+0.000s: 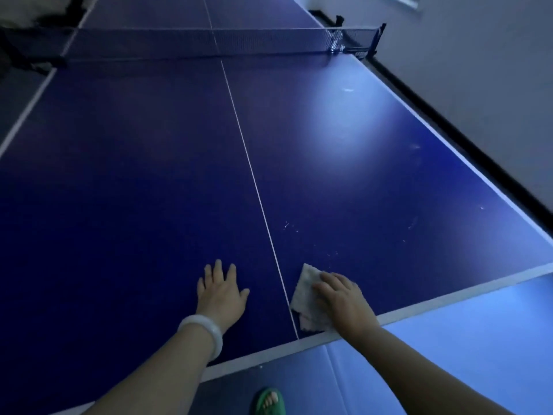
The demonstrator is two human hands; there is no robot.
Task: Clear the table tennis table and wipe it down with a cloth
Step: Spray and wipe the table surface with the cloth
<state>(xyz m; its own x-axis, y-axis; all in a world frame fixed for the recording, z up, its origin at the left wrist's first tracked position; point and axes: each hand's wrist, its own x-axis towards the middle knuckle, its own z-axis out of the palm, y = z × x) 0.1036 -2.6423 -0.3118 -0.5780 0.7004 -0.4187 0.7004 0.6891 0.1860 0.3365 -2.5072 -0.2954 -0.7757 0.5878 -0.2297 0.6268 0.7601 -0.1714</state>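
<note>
Dim room, dark blue table tennis surface (149,175) bare of gear | right hand (344,298) presses crumpled pale cloth (305,298) flat near edge | left hand (221,292) splayed alongside | white specks (287,226) beyond right hand: wiping looks barely begun

Pale crumpled cloth (308,298) flat on blue table (149,175)

Glossy smooth table (149,175); crumpled fabric cloth (305,298)

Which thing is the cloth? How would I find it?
Find the big blue table tennis table and follow its white centre line toward the near edge. Just right of it, the right hand presses on the cloth: pale, crumpled, the only loose thing there.
</note>
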